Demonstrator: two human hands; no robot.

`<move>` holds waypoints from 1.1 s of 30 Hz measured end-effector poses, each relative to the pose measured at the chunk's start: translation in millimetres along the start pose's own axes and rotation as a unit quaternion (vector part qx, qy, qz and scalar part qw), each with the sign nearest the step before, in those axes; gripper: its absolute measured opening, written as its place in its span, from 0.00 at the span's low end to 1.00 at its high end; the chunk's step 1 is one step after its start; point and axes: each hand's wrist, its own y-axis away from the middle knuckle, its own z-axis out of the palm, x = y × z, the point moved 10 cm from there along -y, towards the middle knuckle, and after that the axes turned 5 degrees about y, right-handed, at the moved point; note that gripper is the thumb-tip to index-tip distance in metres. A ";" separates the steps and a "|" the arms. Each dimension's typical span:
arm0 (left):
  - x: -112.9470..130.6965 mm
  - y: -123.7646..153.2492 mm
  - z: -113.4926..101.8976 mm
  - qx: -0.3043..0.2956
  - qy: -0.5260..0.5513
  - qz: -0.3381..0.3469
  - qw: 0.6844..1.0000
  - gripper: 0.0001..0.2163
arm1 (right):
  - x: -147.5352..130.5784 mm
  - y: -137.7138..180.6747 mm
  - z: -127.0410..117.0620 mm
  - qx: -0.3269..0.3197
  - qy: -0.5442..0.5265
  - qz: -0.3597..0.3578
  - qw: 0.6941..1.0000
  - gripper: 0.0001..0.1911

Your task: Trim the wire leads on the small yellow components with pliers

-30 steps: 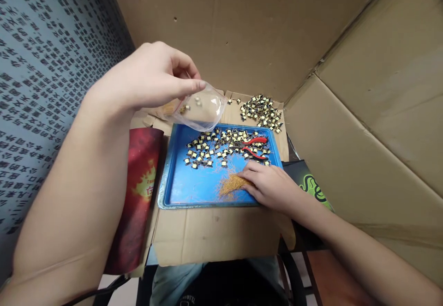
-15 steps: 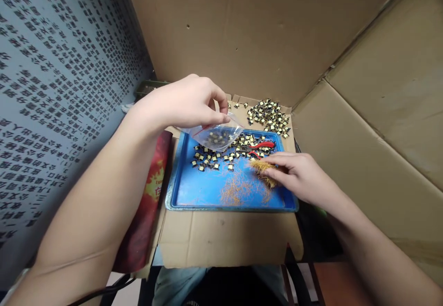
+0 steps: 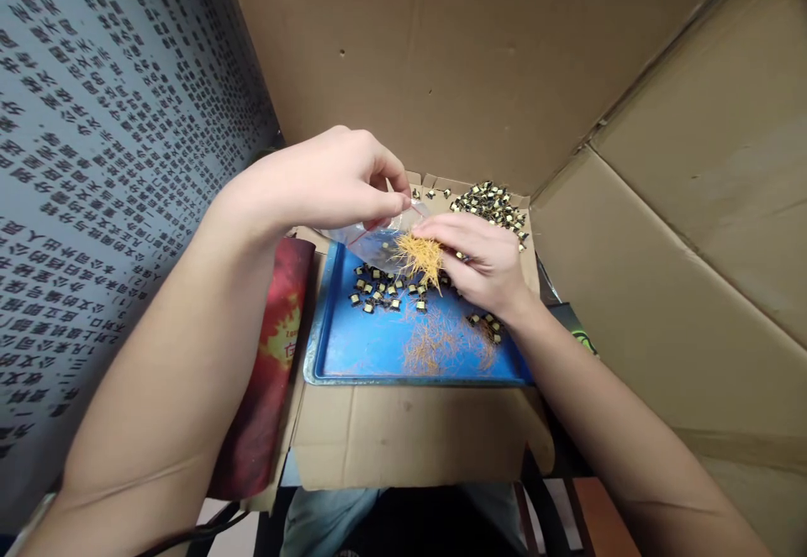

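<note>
Both hands are up over the far end of the blue tray [image 3: 353, 355]. The left hand [image 3: 328, 183] comes in from the left with the forearm stretched across the view, knuckles up, thumb and forefinger pinched shut on the rim of a small clear plastic bag [image 3: 371, 242]. The bag hangs just above the tray and I can't really make out what's inside it. The right hand [image 3: 482, 259] reaches in from the lower right, fingers curled tight around a tuft of thin golden wire clippings [image 3: 421, 256], held right at the bag's mouth and touching it.

On the tray there's a scatter of little black-and-yellow components [image 3: 378, 288] toward the back, plus more loose wire strands [image 3: 435, 347] spread across the middle. A second pile of components [image 3: 492, 202] sits on the cardboard [image 3: 403, 439] behind the tray. A red sleeve-like package [image 3: 271, 355] lies just left of the tray.
</note>
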 end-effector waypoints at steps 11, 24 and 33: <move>6.7 -3.9 9.3 -0.022 -0.012 0.006 1.000 0.11 | 14.8 -21.1 49.5 -0.203 0.222 0.141 0.943 0.16; -2.4 5.8 -15.7 0.043 -0.046 -0.024 0.998 0.14 | 23.5 13.2 -38.9 -0.019 0.034 0.188 0.981 0.12; -17.1 12.0 -43.8 0.217 -0.186 -0.066 0.956 0.21 | 13.4 120.5 0.8 -0.337 0.140 0.207 0.908 0.15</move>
